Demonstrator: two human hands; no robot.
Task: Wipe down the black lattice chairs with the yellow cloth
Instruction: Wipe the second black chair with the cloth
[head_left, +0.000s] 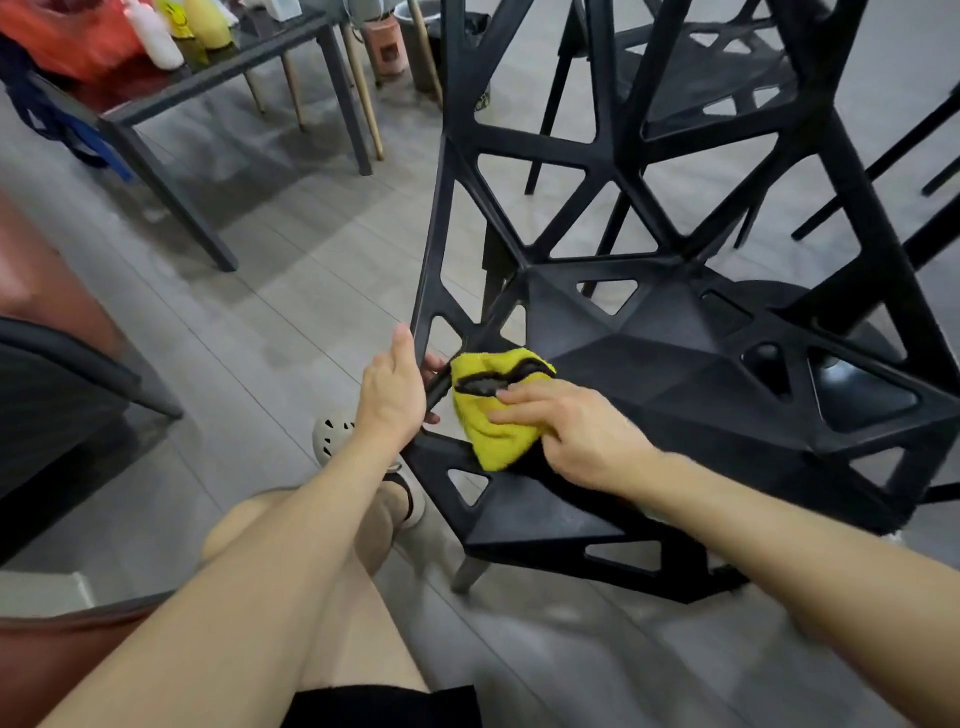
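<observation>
A black lattice chair (675, 353) stands right in front of me, its seat facing me and its back rising toward the top. My left hand (395, 389) grips a strut at the seat's left edge, thumb up along the frame. A yellow cloth (488, 431) with a dark trim lies bunched on the seat's left corner. My right hand (566, 431) presses down on the cloth, with fingers pointing left across it and the thumb side tucked against its lower edge. A second black lattice chair (727, 73) stands behind the first.
A dark table (208, 78) at the top left carries bottles and an orange bag. A dark chair edge (78, 374) is at my left. My bare knees and a sandalled foot (332, 436) are below the hands. The floor is grey planks.
</observation>
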